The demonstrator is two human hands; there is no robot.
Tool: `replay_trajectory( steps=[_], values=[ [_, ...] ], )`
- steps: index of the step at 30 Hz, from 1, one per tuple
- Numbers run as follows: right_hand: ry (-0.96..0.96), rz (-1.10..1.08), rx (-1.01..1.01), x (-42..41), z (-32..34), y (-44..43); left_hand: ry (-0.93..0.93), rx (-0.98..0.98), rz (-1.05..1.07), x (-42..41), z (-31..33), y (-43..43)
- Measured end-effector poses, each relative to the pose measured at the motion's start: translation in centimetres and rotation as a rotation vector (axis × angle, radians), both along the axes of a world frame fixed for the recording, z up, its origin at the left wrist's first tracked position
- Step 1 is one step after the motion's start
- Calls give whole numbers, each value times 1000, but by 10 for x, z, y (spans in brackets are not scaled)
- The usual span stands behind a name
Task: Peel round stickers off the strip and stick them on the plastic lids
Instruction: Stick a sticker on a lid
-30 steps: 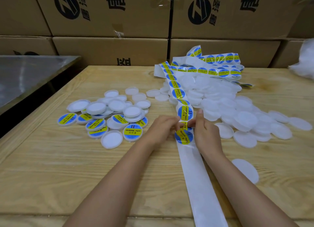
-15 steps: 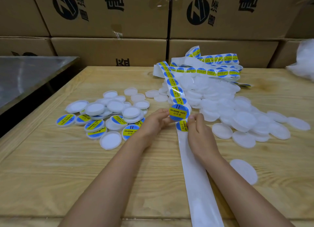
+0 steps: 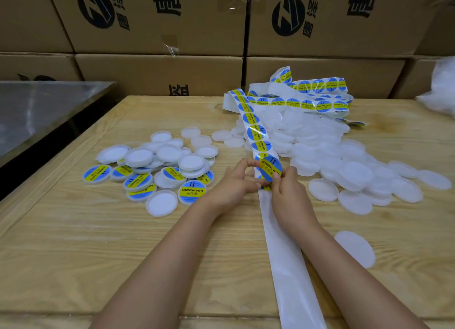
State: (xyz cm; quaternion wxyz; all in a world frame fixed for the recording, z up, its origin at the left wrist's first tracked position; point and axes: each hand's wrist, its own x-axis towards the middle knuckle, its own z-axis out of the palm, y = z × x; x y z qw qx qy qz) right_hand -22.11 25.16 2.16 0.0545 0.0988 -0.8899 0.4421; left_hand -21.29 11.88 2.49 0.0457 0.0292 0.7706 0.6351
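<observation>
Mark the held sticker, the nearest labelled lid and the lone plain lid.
held sticker (image 3: pixel 270 167): head view, on its yellow band.
nearest labelled lid (image 3: pixel 191 192): head view, on its yellow band.
lone plain lid (image 3: pixel 354 248): head view, middle of its top face.

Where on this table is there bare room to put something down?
Bare wood lies near left, between the stickered lids and the table edge, and far left, between those lids and the boxes. A smaller patch lies near right, past the lone lid. The plain lids heaped right are crowded.
</observation>
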Motion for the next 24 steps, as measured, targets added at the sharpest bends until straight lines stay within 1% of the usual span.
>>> replay_trajectory(
  steps=[2, 4, 5, 6, 8, 10, 11, 12, 13, 15, 16, 18, 19, 20, 21, 22, 24],
  values=[
    [1, -12, -3, -1, -1, 0, 45, -57, -10, 2, -4, 5],
    [10, -22, -6, -2, -1, 0, 56, 18, -22, 4, -6, 6],
    [13, -30, -4, -3, -2, 0, 58, 24, -33, 4, -8, 5],
    [19, -37, -2, -3, -2, 0, 69, -24, -46, 3, -9, 4],
    [50, -62, -19, -4, -2, 0, 109, -268, -59, 1, -11, 4],
    [168, -101, -80, -4, 0, 0, 170, -514, -68, 0, -14, 8],
    [254, -117, -111, -3, 1, 0, 189, -580, -74, -1, -16, 9],
    [316, -125, -153, -2, 3, -1, 196, -607, -77, -2, -17, 10],
    [336, -117, -210, 0, 4, -2, 208, -613, -78, -3, -17, 11],
    [256, -81, -316, 2, 2, -7, 232, -578, -64, -5, -16, 9],
    [176, -77, -351, 2, 0, -9, 235, -535, -52, -5, -15, 8],
    [41, -88, -378, 0, -6, -11, 211, -378, 4, -7, -14, 7],
    [12, -93, -371, -1, -8, -10, 195, -299, 69, -9, -15, 6],
    [5, -96, -358, -2, -9, -10, 189, -262, 155, -12, -16, 5],
    [11, -100, -345, -3, -9, -9, 194, -282, 233, -16, -16, 3],
    [24, -104, -332, -4, -10, -8, 202, -347, 284, -21, -17, 1],
    [61, -121, -295, -6, -10, -5, 212, -525, 290, -35, -19, 0]
  ],
)
